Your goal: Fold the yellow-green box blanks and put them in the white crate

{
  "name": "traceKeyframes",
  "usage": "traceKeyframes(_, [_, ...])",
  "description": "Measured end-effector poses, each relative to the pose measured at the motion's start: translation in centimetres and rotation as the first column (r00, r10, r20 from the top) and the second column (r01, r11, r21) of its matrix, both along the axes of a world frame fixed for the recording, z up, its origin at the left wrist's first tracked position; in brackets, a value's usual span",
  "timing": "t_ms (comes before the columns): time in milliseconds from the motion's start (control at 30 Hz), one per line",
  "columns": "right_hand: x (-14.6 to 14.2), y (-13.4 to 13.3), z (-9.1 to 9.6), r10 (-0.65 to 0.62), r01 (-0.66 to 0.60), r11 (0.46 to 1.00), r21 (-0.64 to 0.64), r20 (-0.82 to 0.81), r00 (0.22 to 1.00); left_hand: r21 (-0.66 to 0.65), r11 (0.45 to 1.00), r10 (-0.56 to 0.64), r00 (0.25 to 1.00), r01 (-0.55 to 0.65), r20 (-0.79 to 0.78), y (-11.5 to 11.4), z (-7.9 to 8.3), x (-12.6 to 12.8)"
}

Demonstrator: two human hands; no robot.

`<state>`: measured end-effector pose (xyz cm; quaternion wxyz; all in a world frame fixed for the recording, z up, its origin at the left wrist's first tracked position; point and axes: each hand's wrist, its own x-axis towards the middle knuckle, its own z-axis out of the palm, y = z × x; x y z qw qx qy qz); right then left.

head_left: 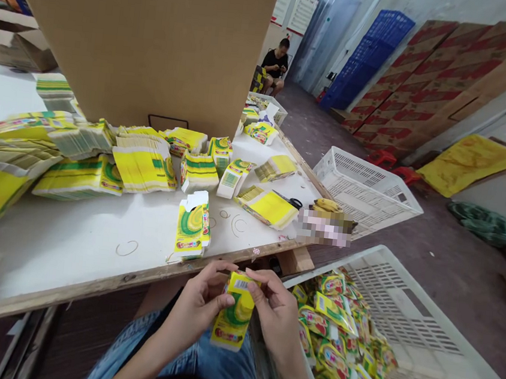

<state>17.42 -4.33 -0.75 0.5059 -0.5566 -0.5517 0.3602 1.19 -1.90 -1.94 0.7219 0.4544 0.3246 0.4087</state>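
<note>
A small yellow and green carton (234,317) is held over my lap, below the table's front edge. My left hand (200,304) grips its left side with thumb and fingers closed on it. My right hand (274,312) pinches its top flap from the right. On the white table (75,243) just beyond my hands lies a small stack of folded cartons (192,224). Stacks of flat yellow carton blanks (145,163) cover the back and left of the table.
A white plastic crate (421,352) at my right holds several finished cartons (337,337). An empty white crate (366,189) stands past the table's corner. Black scissors (290,202) lie near the right edge. A tall cardboard sheet (151,40) stands behind. A person (275,65) sits farther back.
</note>
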Motion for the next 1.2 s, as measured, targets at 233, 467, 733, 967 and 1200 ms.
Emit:
traceKeyframes(233, [4.5,-1.0,2.7,-0.495,0.377,0.864,0.332,0.434,0.752,0.5,0.852,0.387,0.83,-0.155,-0.403,1.7,0.4,-1.9])
traceKeyframes(467, [5.2,-0.7,2.0,-0.427,0.343,0.904,0.256,0.47,0.773,0.72,0.692,0.659,0.447,-0.047,-0.605,4.5,-2.0,-6.1])
traceKeyframes(733, [1.1,0.6,1.8,-0.216,0.217,0.976,0.029,0.279,0.936,0.633,0.771,0.542,0.459,0.061,-0.704,5.0,-0.7,-8.3])
traceKeyframes(967, [-0.5,0.1,1.3,-0.035,0.029,0.986,-0.162,-0.038,0.999,0.857,0.492,0.74,0.594,-0.156,-0.317,2.4,1.1,-5.9])
traceKeyframes(1200, [-0.9,0.2,0.6,-0.131,0.04,0.967,-0.252,-0.356,0.925,0.786,0.617,0.314,0.907,0.029,-0.28,-0.1,0.9,-2.2])
